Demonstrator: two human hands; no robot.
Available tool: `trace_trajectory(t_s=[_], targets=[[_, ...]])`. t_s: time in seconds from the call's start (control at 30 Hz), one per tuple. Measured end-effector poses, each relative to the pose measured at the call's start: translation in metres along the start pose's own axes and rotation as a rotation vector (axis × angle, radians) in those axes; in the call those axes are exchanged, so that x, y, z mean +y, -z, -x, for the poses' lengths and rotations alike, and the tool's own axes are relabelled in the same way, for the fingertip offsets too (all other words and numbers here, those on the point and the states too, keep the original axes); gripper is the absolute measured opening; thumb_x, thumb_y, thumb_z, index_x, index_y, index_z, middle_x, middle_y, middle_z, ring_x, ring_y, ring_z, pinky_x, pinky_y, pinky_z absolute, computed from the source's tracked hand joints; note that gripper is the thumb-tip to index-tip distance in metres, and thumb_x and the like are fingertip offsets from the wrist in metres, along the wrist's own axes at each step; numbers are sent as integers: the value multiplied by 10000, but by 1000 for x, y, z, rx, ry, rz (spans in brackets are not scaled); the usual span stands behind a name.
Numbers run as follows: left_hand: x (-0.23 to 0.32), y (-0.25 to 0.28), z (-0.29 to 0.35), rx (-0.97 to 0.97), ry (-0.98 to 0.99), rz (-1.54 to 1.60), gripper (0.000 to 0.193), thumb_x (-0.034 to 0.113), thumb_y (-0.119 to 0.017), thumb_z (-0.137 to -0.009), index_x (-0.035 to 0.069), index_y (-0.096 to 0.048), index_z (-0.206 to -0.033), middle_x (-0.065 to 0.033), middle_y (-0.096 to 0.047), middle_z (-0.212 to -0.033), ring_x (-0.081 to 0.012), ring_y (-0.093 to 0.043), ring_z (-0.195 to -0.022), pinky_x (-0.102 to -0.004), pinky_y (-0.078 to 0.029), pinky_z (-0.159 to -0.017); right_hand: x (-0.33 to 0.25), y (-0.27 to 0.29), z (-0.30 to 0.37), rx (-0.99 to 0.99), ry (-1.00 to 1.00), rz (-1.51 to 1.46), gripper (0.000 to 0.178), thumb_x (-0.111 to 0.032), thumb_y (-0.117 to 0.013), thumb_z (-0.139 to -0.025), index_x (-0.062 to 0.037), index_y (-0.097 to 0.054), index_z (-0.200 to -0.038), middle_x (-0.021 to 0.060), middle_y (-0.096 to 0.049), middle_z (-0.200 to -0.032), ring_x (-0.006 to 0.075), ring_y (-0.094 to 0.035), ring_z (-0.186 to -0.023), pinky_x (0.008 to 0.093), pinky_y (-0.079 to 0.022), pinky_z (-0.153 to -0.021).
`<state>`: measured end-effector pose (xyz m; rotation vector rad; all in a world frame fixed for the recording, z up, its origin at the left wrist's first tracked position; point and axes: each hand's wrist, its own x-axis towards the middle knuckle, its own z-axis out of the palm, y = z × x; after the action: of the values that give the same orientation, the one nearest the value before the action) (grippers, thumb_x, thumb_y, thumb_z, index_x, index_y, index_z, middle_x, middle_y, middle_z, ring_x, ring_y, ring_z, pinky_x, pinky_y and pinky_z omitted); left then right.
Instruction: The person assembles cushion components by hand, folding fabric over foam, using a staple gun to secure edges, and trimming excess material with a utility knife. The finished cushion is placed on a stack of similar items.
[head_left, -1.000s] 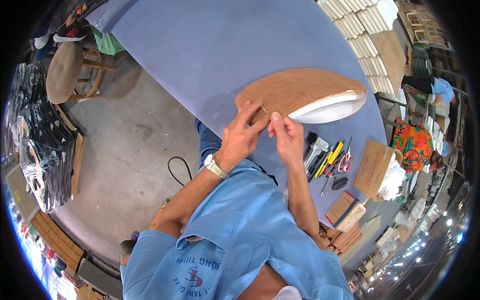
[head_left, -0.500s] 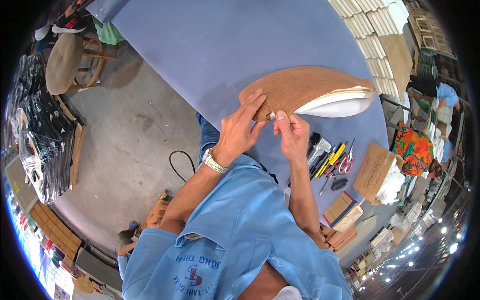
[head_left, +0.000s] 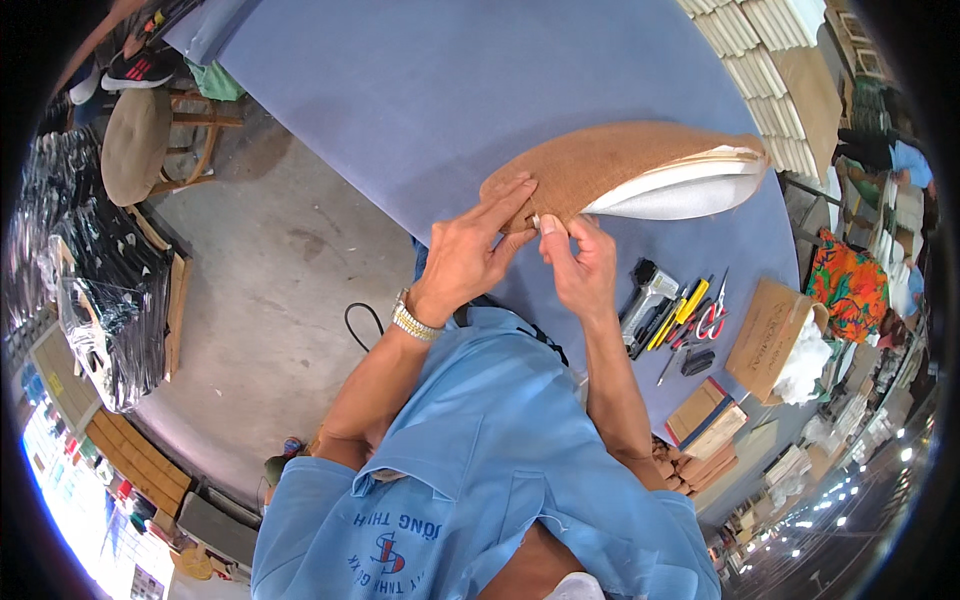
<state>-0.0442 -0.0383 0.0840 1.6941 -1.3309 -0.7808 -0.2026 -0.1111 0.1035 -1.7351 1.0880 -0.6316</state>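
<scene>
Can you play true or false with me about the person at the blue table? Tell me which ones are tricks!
1. The left hand has its fingers on the brown fabric. True.

2. The watch is on the right wrist. False: the watch is on the left wrist.

3. The right hand is holding the red-handled scissors. False: the scissors lie on the table, and the right hand is at the edge of the fabric.

4. White, fluffy-looking stuff shows at the opening of the cardboard box. True.

5. The person wears a light blue shirt. True.

6. The stool is on top of the table. False: the stool is on the grey floor.
</scene>
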Motion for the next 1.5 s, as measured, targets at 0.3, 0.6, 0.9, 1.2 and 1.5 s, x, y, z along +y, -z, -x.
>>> trace_trajectory(t_s=[0.3,0.6,0.9,1.2,1.5], targets=[[-12,2,-11,67,-74,75,497,159,-799,-876,148,-699,-1362,-64,-694,-1377,-255,-745,-1097,-321,-626,-754,13,-16,0,45,-18,-19,303,-196,-669,-1015,-31,-645,-762,88,-662,-703,272,-581,-640,390,-460,-722],[-55,19,-26,-245,28,509,764,209,-829,-883,56,-494,-1553,-190,-425,-1641,-327,-371,-1544,-454,-312,-1260,44,-33,-4,-12,16,-193,231,-182,-666,-1012,-18,-694,-851,73,-684,-708,193,-624,-634,349,-484,-615],[-109,0,-93,-693,266,725,1058,869,-172,-963,77,-313,-1650,-169,-334,-1688,-327,-262,-1584,-459,-231,-1281,37,-44,-17,3,4,-220,272,-187,-668,-1022,-17,-695,-812,50,-676,-691,155,-615,-627,310,-468,-601],[-74,-12,-120,-680,58,558,988,808,-162,-1011,70,-305,-1652,-158,-317,-1698,-333,-264,-1582,-455,-217,-1284,36,-43,-17,22,-12,-163,273,-183,-656,-1026,-25,-695,-806,55,-678,-698,157,-611,-627,319,-466,-610],[-49,4,-35,-62,261,641,798,514,-623,-1029,31,-376,-1615,-194,-430,-1622,-271,-420,-1486,-401,-363,-1188,40,-53,-27,1,39,-144,290,-231,-640,-1030,-33,-696,-826,73,-678,-734,238,-627,-736,376,-476,-763]])
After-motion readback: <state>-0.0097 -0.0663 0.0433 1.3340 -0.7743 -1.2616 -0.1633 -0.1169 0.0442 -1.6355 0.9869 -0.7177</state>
